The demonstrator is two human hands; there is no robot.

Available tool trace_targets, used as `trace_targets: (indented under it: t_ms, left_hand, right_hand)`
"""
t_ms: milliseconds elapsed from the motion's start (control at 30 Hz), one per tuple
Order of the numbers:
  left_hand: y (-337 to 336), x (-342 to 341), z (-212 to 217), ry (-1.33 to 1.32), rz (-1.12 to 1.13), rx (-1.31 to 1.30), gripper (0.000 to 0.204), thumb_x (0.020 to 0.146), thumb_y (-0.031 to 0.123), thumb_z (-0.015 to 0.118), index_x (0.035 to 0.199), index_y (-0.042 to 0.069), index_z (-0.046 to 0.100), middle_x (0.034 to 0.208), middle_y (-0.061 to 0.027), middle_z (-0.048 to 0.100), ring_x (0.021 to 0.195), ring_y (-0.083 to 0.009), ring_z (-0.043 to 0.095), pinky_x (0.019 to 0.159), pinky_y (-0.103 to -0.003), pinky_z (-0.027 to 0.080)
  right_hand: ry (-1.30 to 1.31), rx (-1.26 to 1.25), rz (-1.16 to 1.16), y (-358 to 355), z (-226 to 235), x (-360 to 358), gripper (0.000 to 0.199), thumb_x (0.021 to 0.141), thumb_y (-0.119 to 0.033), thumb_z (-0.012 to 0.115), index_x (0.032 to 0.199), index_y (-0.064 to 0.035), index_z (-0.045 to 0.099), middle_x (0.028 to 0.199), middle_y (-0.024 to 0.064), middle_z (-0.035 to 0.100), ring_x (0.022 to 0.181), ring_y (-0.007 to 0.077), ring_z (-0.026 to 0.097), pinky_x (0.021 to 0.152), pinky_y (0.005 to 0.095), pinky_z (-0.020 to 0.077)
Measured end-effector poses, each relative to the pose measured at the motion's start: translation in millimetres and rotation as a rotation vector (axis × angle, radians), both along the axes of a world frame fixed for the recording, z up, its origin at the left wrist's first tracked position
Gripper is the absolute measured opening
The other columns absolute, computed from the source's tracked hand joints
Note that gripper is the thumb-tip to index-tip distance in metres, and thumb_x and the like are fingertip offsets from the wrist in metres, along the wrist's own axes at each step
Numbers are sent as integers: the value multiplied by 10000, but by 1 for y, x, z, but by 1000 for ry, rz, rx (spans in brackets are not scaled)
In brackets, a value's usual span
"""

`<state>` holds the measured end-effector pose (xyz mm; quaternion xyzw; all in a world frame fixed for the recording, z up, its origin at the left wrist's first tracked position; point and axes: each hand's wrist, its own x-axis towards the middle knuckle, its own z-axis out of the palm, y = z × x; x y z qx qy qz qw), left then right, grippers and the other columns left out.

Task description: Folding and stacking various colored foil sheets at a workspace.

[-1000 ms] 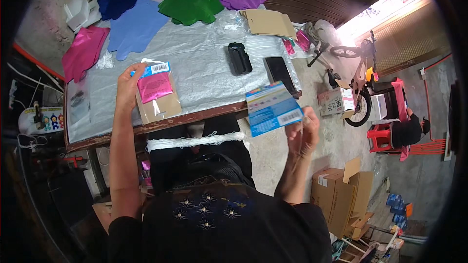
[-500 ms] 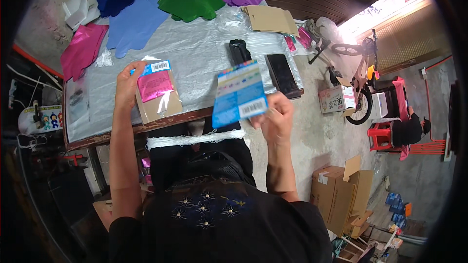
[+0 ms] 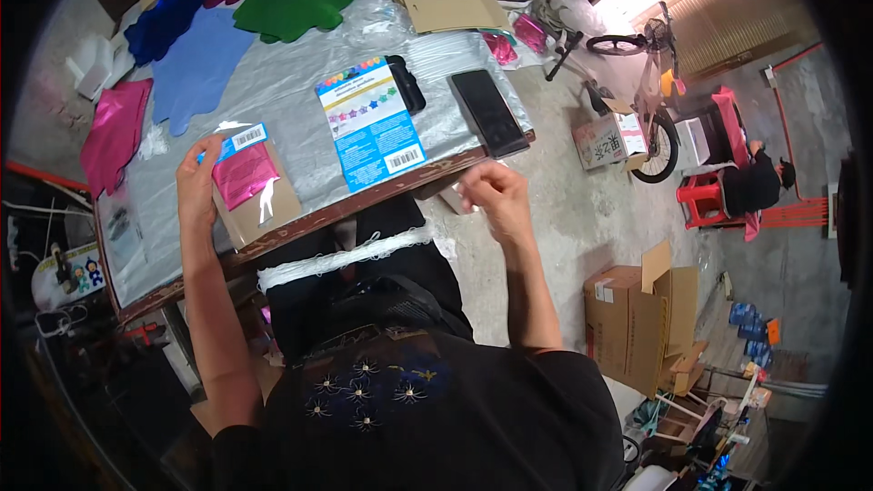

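At the table's near left edge, my left hand grips a clear packet by its left side. The packet has a blue header with a barcode, folded pink foil and a brown card backing. A blue and white printed card lies flat on the table, partly over a black case. Just past the front edge, my right hand is closed, thumb and fingers pressed together. Whether anything is between them is too small to make out. A pale beige piece shows beside its fingertips.
A dark phone lies right of the card. Foil sheets, including green and pink, cover the far and left sides. White string lies across my lap. Cartons and a bicycle stand right; another person sits beyond.
The printed card has left my right hand and lies on the table. That hand has drawn away from it toward the front edge. My left hand still holds the packet; the view has shifted.
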<state>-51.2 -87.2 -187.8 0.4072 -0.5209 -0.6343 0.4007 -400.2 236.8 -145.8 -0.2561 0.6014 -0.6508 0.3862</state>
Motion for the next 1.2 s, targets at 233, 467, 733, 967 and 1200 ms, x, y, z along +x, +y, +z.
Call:
trace_targets:
  t_ms: [233,467,733,967,1200]
  left_hand:
    - [-3,-7,-3,15,7,31,274,961,251,714,1106,21,681,1041,-41,693,894,-92,640,787,-241,524]
    - [0,-6,2,-17,20,41,278,964,264,710,1115,32,681,1052,-42,694,904,-94,650,774,-243,535]
    - [1,-2,-1,-28,38,8,298,966,279,707,1120,25,678,1049,-50,691,901,-99,649,777,-245,531]
    - [4,-8,4,-59,26,-5,312,972,291,699,1117,15,677,1039,-50,691,882,-95,637,778,-243,522]
    - [5,-10,6,-80,38,5,304,976,281,693,1116,11,676,1024,-45,687,866,-86,623,770,-236,513]
  right_hand:
    - [305,332,24,111,-85,-98,202,931,-137,578,875,-4,719,947,114,723,904,234,676,858,365,518]
    - [1484,1350,-130,156,-103,-164,344,930,-369,613,1025,-69,752,1208,145,680,1138,348,613,1027,516,433]
    - [1638,429,-783,43,-9,-154,417,788,-399,815,1031,-72,726,1243,179,646,1200,398,571,1033,455,429]
    - [1347,503,-356,-43,6,-88,762,652,-605,849,1080,6,694,1449,275,483,1392,431,396,1098,588,315]
    - [1272,624,-268,-60,0,-87,924,623,-703,812,1109,69,666,1495,292,423,1448,438,314,1109,668,236]
